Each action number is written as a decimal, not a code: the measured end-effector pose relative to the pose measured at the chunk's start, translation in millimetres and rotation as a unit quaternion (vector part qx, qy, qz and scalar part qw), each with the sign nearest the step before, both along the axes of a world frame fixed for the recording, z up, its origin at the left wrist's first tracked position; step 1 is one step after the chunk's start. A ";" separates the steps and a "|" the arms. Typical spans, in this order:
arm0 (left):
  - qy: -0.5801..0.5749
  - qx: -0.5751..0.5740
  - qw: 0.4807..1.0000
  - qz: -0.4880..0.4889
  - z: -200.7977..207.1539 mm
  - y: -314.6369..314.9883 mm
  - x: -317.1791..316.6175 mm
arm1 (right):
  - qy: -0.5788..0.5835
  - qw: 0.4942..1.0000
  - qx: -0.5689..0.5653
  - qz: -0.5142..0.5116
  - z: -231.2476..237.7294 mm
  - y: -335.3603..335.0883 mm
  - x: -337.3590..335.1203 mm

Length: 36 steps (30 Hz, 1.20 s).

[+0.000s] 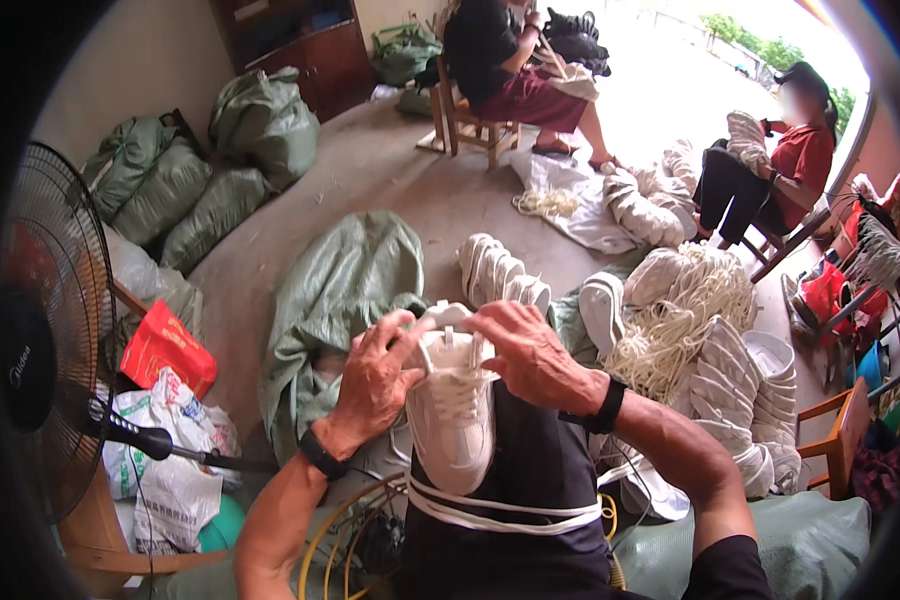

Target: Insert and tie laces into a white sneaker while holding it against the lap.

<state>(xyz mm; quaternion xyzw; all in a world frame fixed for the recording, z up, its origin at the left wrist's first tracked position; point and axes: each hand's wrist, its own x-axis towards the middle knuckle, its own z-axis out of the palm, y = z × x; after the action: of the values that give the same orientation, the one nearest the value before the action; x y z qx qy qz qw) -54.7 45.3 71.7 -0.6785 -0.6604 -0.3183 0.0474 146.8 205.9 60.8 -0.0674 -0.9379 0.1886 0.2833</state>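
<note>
A white sneaker [452,432] rests on my dark-trousered lap, its toe pointing toward me. White laces [457,398] cross its front. My left hand [378,372] grips the left side of the shoe's opening, with the thumb near the top of the lacing. On the other side my right hand [538,352] has its fingers curled at the collar and tongue. Whether a lace end is pinched under these fingertips is hidden. A white cord [510,515] runs across my thighs below the shoe's toe.
Stacked white shoes [502,272] stand ahead of me. To the right lie a heap of pale laces [675,310] and more nested shoes [727,385]. A green woven sack [355,270] is at front left, a fan [45,345] at far left. Two people sit farther off.
</note>
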 end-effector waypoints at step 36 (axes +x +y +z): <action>-0.506 0.019 0.861 0.040 -43.2 22.1 10.9 | 0.057 0.975 -0.212 0.019 19.4 0.2 -69.5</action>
<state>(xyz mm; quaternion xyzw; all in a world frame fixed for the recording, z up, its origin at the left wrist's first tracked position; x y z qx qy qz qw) -43.9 67.4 28.5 -0.3957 -0.6140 -0.6284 -0.2674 77.4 206.1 80.2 -0.0973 -0.8598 0.3922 0.3121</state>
